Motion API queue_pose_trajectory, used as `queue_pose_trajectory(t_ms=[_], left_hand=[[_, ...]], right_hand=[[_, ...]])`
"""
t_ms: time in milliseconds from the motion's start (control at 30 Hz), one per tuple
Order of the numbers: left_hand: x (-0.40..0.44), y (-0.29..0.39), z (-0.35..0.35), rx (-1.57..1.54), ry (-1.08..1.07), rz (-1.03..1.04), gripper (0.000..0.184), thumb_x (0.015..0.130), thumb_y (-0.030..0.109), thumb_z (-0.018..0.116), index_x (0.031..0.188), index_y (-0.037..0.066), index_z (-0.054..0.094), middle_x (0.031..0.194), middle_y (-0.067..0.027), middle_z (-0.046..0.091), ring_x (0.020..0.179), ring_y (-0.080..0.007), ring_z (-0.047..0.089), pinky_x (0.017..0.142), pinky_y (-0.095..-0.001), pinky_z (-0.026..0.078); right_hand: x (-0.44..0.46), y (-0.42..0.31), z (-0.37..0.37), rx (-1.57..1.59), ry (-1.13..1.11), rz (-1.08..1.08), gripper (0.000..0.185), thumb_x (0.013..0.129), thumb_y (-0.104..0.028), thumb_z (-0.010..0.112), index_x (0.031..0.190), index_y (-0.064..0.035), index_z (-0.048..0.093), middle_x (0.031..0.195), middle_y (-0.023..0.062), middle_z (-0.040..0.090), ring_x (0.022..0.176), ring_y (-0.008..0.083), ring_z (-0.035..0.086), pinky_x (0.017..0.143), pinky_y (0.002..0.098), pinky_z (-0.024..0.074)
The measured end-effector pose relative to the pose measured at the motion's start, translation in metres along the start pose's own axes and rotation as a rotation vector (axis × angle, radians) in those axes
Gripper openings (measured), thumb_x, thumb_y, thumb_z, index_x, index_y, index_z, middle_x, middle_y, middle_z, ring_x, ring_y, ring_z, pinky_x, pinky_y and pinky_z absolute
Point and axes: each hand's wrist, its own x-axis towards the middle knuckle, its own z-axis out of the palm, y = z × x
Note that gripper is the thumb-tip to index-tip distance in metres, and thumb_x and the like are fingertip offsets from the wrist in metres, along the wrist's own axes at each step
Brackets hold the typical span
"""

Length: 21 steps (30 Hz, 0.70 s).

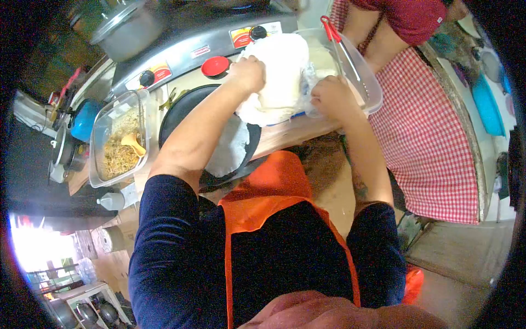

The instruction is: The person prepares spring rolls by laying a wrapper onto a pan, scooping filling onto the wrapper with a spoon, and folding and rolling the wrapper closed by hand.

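Observation:
A white cloth (279,55) lies over a pale, flat stack on the worktop in front of me. My left hand (249,75) is at the cloth's left edge, its fingers curled closed on the fabric. On the stack's right side, my right hand (333,97) pinches crinkled clear plastic (309,88). Below my left forearm sits a round black pan (175,118), partly hidden by the arm. A thin white sheet (233,151) lies on the pan's right part.
A clear tub (98,159) of shredded filling with an orange scoop (132,143) stands left. A small red dish (215,67) sits near the stove (200,52). Red-handled tongs (342,49) rest in a translucent tray (374,96). A person in a maroon shirt (411,19) stands right, beside a red-checked cloth (422,142).

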Motion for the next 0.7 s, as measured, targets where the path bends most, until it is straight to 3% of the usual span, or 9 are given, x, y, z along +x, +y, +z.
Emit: queue_pose_trajectory(t_ms=[67, 133, 267, 333, 400, 467, 500, 567, 700], left_hand=[[0.011, 0.003, 0.003, -0.001, -0.154, -0.208, 0.023, 0.075, 0.023, 0.052, 0.089, 0.006, 0.061, 0.086, -0.0133, 0.061, 0.083, -0.0295, 0.059, 0.074, -0.0412, 0.048], [0.007, -0.002, 0.003, -0.111, -0.085, -0.202, 0.021, 0.073, 0.019, 0.051, 0.087, 0.009, 0.063, 0.081, -0.0125, 0.061, 0.079, -0.0293, 0.06, 0.072, -0.0411, 0.048], [-0.002, -0.015, -0.01, -0.183, 0.185, -0.063, 0.018, 0.075, 0.019, 0.054, 0.085, 0.007, 0.063, 0.081, -0.0147, 0.06, 0.079, -0.0308, 0.059, 0.071, -0.0405, 0.046], [0.001, -0.02, -0.02, -0.396, 0.423, -0.001, 0.019, 0.074, 0.024, 0.057, 0.083, 0.007, 0.063, 0.086, -0.0138, 0.061, 0.082, -0.0302, 0.059, 0.07, -0.0408, 0.045], [0.002, -0.016, -0.035, -0.519, 0.424, -0.147, 0.019, 0.077, 0.022, 0.056, 0.084, 0.004, 0.06, 0.083, -0.015, 0.06, 0.078, -0.0303, 0.059, 0.07, -0.04, 0.045], [0.012, -0.023, -0.053, -0.889, 0.383, -0.185, 0.019, 0.081, 0.021, 0.055, 0.088, 0.003, 0.058, 0.078, -0.0121, 0.061, 0.07, -0.0227, 0.058, 0.068, -0.0332, 0.045], [0.01, -0.027, -0.061, -0.983, 0.336, -0.136, 0.019, 0.084, 0.02, 0.054, 0.09, 0.003, 0.056, 0.075, -0.0062, 0.06, 0.068, -0.0127, 0.054, 0.066, -0.026, 0.043], [0.005, -0.023, -0.092, -1.052, 0.337, -0.098, 0.019, 0.084, 0.02, 0.054, 0.091, 0.002, 0.056, 0.075, -0.0039, 0.059, 0.069, -0.0103, 0.052, 0.065, -0.0242, 0.043], [0.002, -0.024, -0.106, -1.192, 0.328, -0.029, 0.02, 0.084, 0.021, 0.055, 0.092, 0.003, 0.056, 0.078, -0.0007, 0.058, 0.072, -0.0077, 0.05, 0.065, -0.0223, 0.042]], right_hand=[[-0.002, -0.001, 0.002, 0.005, 0.101, -0.042, 0.019, 0.073, -0.024, 0.054, 0.08, -0.0089, 0.064, 0.083, 0.0072, 0.061, 0.089, 0.0237, 0.054, 0.083, 0.0459, 0.0368], [-0.001, -0.006, 0.002, -0.023, 0.092, -0.01, 0.017, 0.072, -0.023, 0.055, 0.08, -0.0101, 0.063, 0.083, 0.0056, 0.06, 0.092, 0.0229, 0.053, 0.086, 0.0452, 0.0355], [0.0, -0.014, -0.003, -0.043, 0.062, 0.061, 0.016, 0.073, -0.024, 0.056, 0.081, -0.0117, 0.063, 0.085, 0.0049, 0.06, 0.092, 0.0229, 0.052, 0.087, 0.0428, 0.0352], [0.001, -0.017, -0.009, 0.009, 0.042, 0.104, 0.017, 0.073, -0.025, 0.057, 0.082, -0.0123, 0.063, 0.087, 0.0055, 0.06, 0.091, 0.0237, 0.053, 0.087, 0.0422, 0.0361], [0.002, -0.019, -0.014, 0.057, 0.019, 0.146, 0.018, 0.073, -0.027, 0.057, 0.083, -0.0128, 0.063, 0.089, 0.0061, 0.061, 0.089, 0.0245, 0.054, 0.086, 0.0416, 0.0369], [0.006, -0.02, -0.02, 0.131, 0.001, 0.221, 0.029, 0.071, -0.028, 0.061, 0.093, -0.0098, 0.061, 0.095, 0.0104, 0.059, 0.089, 0.0275, 0.054, 0.086, 0.0421, 0.0383], [0.01, -0.019, -0.019, 0.13, 0.008, 0.22, 0.029, 0.071, -0.028, 0.061, 0.093, -0.0098, 0.061, 0.095, 0.0104, 0.059, 0.089, 0.0275, 0.054, 0.086, 0.0421, 0.0383], [0.017, -0.022, -0.017, 0.377, 0.623, 0.168, 0.046, 0.067, -0.031, 0.066, 0.105, -0.0062, 0.054, 0.102, 0.0133, 0.056, 0.096, 0.0288, 0.052, 0.082, 0.0444, 0.0406], [0.03, -0.039, -0.045, 0.589, 0.93, 0.095, 0.06, 0.064, -0.029, 0.071, 0.112, -0.0031, 0.047, 0.107, 0.0152, 0.053, 0.097, 0.0304, 0.051, 0.085, 0.0426, 0.0395]])
